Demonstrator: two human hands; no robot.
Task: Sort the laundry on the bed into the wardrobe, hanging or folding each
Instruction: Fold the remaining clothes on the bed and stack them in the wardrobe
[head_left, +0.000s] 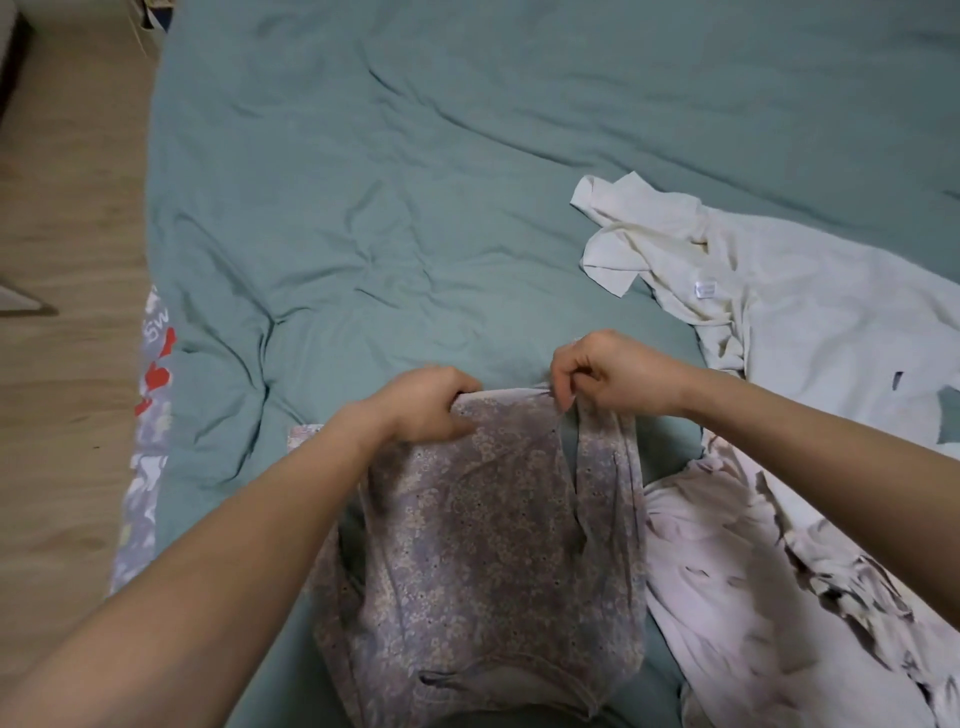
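Here, both hands, left hand (423, 402) and right hand (610, 371), pinch a lilac floral cotton top (483, 525) by its far edge, apparently spreading it on the teal-covered bed (389, 182) for folding.

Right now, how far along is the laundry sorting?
Nothing visibly finished; no wardrobe in view. In hand: the left hand and right hand grip the floral garment by its far edge. Left: the cream garment and pale pink garment lie unfolded on the bed.
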